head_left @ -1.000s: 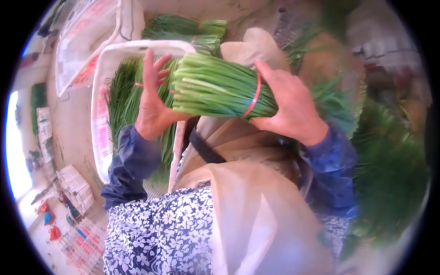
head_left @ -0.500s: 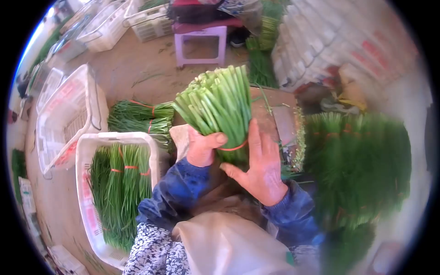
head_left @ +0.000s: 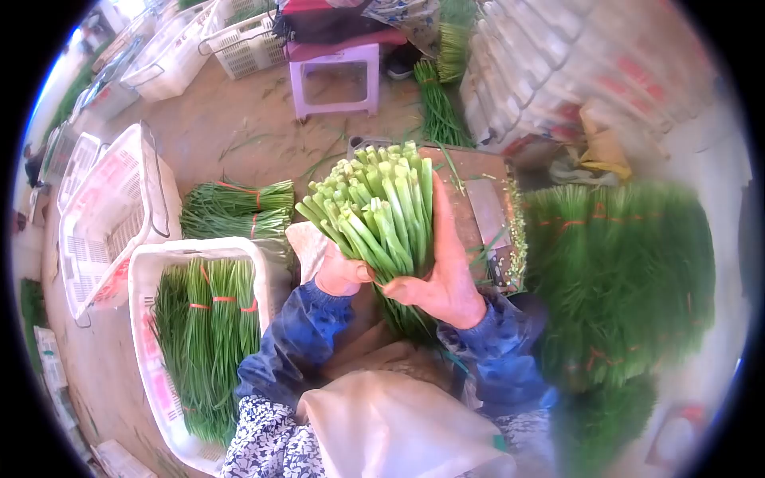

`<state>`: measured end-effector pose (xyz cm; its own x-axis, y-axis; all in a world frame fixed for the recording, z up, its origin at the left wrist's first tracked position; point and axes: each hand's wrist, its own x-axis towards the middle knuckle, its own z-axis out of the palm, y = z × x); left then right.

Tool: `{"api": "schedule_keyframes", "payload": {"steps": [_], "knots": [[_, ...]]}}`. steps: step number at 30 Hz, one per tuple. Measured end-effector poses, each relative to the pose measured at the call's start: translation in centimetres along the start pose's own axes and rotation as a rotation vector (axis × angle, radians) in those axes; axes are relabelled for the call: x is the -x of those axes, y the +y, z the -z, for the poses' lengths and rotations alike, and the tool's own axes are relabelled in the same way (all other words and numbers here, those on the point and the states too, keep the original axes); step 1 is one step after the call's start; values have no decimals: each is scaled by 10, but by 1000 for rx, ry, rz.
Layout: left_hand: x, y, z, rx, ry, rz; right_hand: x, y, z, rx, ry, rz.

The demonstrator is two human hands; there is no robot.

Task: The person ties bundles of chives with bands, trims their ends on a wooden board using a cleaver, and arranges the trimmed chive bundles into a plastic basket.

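A thick bundle of green stalks [head_left: 382, 207] stands tilted in front of me, cut ends up and toward the camera, its leaves hanging below. My left hand [head_left: 341, 269] is wrapped round its lower left side, the fingers mostly hidden behind the stalks. On the right side my right hand [head_left: 446, 271] grips the bundle, thumb across the front and fingers stretched up along the stalks. To the left, banded bundles [head_left: 211, 342] lie in a white crate [head_left: 139, 295]. More banded bundles [head_left: 239, 209] rest on the floor behind that crate.
A large pile of banded greens [head_left: 621, 279] lies at the right. Behind are a board [head_left: 486, 203] with trimmings, a pale purple stool [head_left: 335, 80] with a person seated, and stacked white crates [head_left: 542, 72]. A white crate [head_left: 111, 223] stands at the left.
The bundle has turned from lying sideways to cut ends up, then tipped toward the camera and lowered slightly. My left hand has closed round it. The view has shifted to show more floor.
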<state>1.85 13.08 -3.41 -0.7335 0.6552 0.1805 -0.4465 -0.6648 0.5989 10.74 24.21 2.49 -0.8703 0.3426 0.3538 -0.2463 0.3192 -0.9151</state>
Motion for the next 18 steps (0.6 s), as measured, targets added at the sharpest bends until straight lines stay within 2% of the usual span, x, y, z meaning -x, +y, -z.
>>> {"api": "schedule_keyframes", "payload": {"steps": [2,4,5,7,8,10,12,15,16,18], "knots": [[0,2,9,7,-76,78,5,-6,2,-105,36,-37],[-1,4,1,-7,-68,81,11,-13,7,-291,56,-58],[0,2,4,-26,-81,81,10,-12,10,-289,44,-65],[1,-1,10,-65,-106,82,15,-7,15,12,-109,-141],[1,-1,9,-65,-121,132,22,-2,10,150,-17,-99],[0,11,-6,-51,-132,259,19,-20,15,161,1,-89],[7,16,-21,-191,-70,198,18,-27,18,144,40,-122],[5,21,-42,-330,-1,79,20,-26,24,113,129,-62],[-5,26,-50,-340,-27,21,10,-35,22,495,130,229],[-22,41,-65,-375,-41,-94,-7,-45,16,382,162,300]]}}
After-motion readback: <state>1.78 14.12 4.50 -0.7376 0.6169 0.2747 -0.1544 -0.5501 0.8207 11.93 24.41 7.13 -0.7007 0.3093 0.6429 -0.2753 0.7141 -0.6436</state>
